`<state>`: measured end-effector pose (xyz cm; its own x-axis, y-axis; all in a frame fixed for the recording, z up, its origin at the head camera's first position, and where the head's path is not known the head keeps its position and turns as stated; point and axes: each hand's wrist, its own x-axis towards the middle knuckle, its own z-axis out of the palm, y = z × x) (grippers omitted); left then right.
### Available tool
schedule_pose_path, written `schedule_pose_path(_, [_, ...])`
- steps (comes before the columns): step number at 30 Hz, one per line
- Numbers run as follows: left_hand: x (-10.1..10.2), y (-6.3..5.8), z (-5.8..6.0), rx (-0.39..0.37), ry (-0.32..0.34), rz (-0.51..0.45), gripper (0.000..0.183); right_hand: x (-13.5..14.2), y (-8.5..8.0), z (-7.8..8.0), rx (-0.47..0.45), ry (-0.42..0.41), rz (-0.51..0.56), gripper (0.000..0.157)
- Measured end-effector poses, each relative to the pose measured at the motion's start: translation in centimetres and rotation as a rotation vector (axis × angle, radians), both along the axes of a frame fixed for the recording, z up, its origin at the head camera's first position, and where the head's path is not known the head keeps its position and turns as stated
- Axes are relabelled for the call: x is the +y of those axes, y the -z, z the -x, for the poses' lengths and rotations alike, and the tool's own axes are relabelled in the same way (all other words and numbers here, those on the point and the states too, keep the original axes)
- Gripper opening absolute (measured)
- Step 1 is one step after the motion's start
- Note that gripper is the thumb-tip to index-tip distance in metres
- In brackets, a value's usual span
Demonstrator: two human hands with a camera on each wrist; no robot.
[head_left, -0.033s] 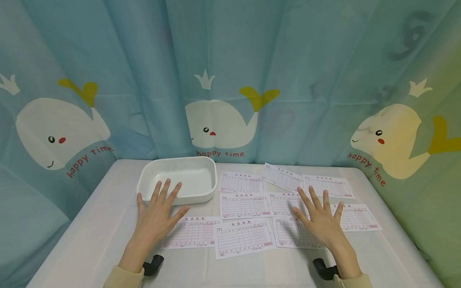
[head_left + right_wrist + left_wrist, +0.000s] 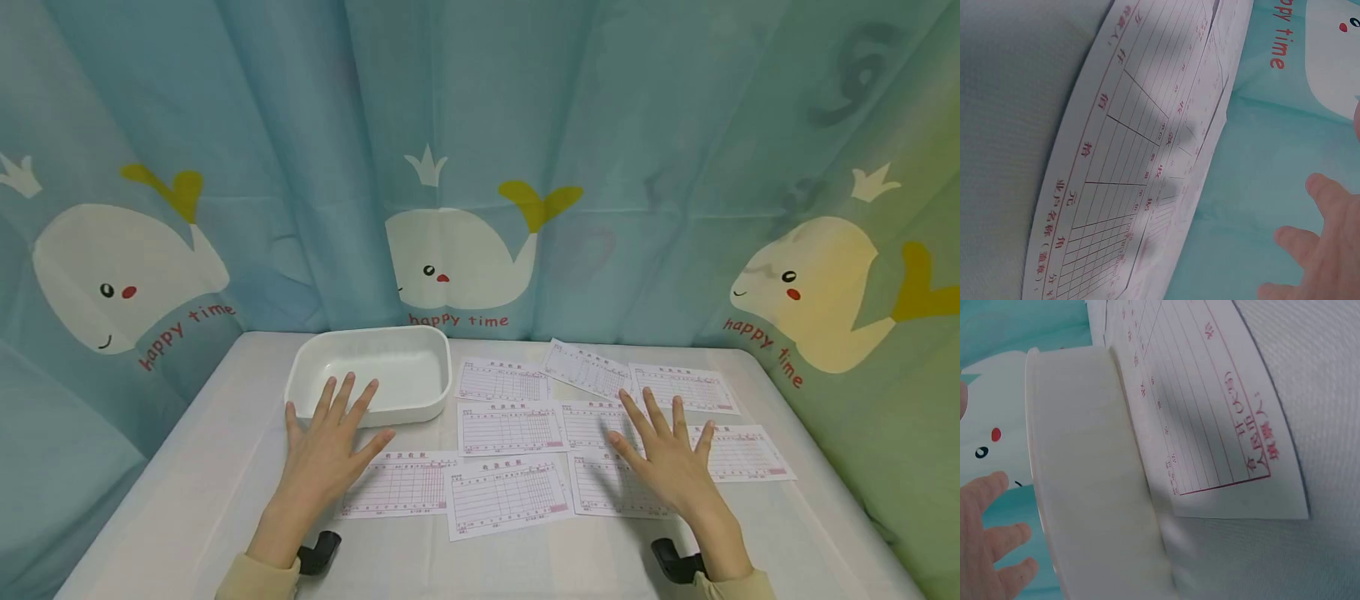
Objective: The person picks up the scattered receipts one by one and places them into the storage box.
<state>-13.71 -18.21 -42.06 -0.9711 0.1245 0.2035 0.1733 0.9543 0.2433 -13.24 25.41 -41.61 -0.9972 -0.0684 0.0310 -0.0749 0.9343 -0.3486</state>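
One curtain (image 2: 645,108), pale blue, turning green towards the right, printed with white whales (image 2: 465,262) and the words "happy time" in red; it hangs behind everything I see here. One worktop (image 2: 187,500), under white cloth. One tray (image 2: 408,412), white, oblong, rounded at the corners, standing upright at the far edge, on the person's left. One left hand (image 2: 322,450), back uppermost, its grip spread wide with fingers straight, holding nothing; raised just by the tray's near side. One right hand (image 2: 671,462), back uppermost, its grip likewise fanned wide and holding nothing; raised over the paper slips (image 2: 510,496), its shadow falling on them. Paper slips, nine by my count, white, ruled in grids with red printed characters; flat on the worktop in three loose rows, beside and in front of the tray, some edges overlapping. Two sleeve ends (image 2: 258,581), beige. Two black fittings (image 2: 318,552), one at each wrist.
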Motion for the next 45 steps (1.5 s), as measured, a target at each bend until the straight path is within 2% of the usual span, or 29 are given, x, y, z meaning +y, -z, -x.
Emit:
schedule_pose_path(11, [-0.1,0.2,0.0,0.004,-0.009,-0.004,0.075,0.1,0.4,-0.1,0.009,-0.018,0.036,0.071])
schedule_pose_path(23, [-0.5,0.3,0.1,0.042,-0.030,-0.040,0.072,-0.8,1.1,-0.2,0.058,-0.064,0.060,0.067])
schedule_pose_path(35, [-1.1,0.6,0.4,0.181,-0.068,-0.100,0.064,-2.0,1.8,-0.2,0.113,-0.093,0.085,0.063])
schedule_pose_path(45, [-1.8,0.9,0.9,0.261,-0.094,-0.168,0.058,-2.7,2.5,0.1,0.146,-0.116,0.115,0.061])
